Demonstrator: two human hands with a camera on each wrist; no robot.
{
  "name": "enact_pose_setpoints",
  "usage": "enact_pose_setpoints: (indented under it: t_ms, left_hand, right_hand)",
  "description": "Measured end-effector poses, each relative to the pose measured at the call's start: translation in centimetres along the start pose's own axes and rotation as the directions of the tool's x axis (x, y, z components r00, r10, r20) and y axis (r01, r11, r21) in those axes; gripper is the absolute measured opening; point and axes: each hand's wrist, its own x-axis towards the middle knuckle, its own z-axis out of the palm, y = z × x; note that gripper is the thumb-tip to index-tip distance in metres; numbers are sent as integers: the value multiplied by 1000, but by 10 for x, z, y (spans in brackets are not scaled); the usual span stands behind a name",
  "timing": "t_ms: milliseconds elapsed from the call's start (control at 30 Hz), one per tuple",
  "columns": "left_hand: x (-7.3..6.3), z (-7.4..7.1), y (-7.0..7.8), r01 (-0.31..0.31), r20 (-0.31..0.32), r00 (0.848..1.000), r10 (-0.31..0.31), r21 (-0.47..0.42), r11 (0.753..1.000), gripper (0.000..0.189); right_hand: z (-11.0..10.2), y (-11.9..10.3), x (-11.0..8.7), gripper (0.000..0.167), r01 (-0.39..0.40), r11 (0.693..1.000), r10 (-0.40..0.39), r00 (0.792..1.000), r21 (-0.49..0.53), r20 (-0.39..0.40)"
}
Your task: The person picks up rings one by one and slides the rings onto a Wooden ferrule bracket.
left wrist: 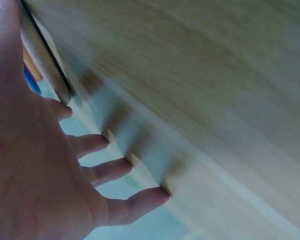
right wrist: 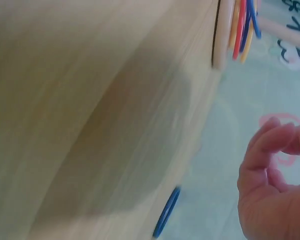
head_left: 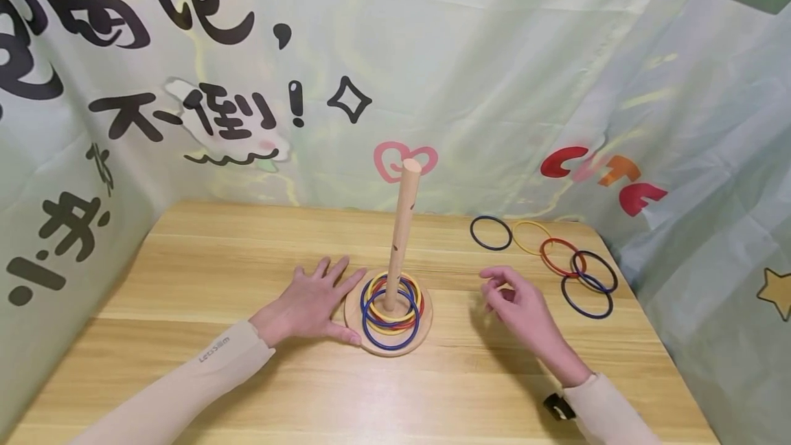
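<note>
Loose rings: five, all to the right of the peg [head_left: 403, 232] and farther back than its foot or about level with it. The near blue ring [head_left: 488, 248] lies on its own side of the group, closest to the peg; then the yellow ring [head_left: 531, 222], the red ring [head_left: 542, 257], and two overlapping blue rings, one higher [head_left: 616, 279], one lower [head_left: 586, 316], farthest right of the peg. More rings lie in a pile [head_left: 391, 347] around the peg's foot, on the round base [head_left: 426, 325]. Left hand [head_left: 309, 304] is spread wide just left of the peg, fingertips on the table [head_left: 259, 376], thumb at the base edge, holding nothing. Right hand [head_left: 522, 307] is to the right of the peg, fingers loosely bent, fingertips close to the thumb; no ring shows in it, though the right wrist view cuts the hand off, so a fair guess only. Handling: rings look thin, light and fairly stiff, probably smooth plastic, so a bit slippery and hard to break. They lie flat, so best hooked up by a nail under the rim, then pinched between thumb and forefinger on the side away from the peg; the overlapping blues may drag each other. Base and peg look like wood, rigid, likely heavier; steady them by the base edge.
</note>
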Motion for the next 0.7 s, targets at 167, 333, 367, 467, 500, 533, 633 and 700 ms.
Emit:
enact_pose_setpoints:
  t_ms: [167, 333, 367, 467, 500, 533, 633, 700]
  left_hand:
    - [0, -1, 0, -2, 3, 1000, 2, -9, 1000, 127]
    - [-1, -2, 0, 4, 5, 1000, -4, -13, 1000, 127]
    - [-1, -1, 0, 6, 4, 1000, -6, -11, 1000, 127]
    - [-2, -1, 0, 8, 1, 1000, -8, -7, 1000, 127]
    - [-2, -1, 0, 7, 1, 1000, -7, -8, 1000, 127]
    - [-2, -1, 0, 5, 1, 1000, -5, -9, 1000, 127]
    - [-1, 0, 0, 1, 1, 1000, -1, -12, 1000, 127]
    - [-1, 0, 0, -2, -1, 1000, 2, -14, 1000, 127]
  right_hand:
    - [-26, 18, -2, 26, 29, 997, -36, 993, -65, -109]
    - [-48, 36, -6, 30, 16, 991, -38, 986, -136, -163]
    - [-52, 39, -7, 31, 15, 989, -40, 985, -149, -167]
    - [-63, 47, -10, 30, 13, 977, -51, 983, -212, -177]
    - [-67, 49, -12, 30, 12, 972, -54, 983, -233, -176]
    - [-70, 51, -14, 30, 11, 967, -56, 984, -255, -172]
    - [-82, 59, -18, 29, 9, 944, -65, 985, -331, -158]
    - [-89, 65, -19, 31, -2, 930, -52, 989, -369, -139]
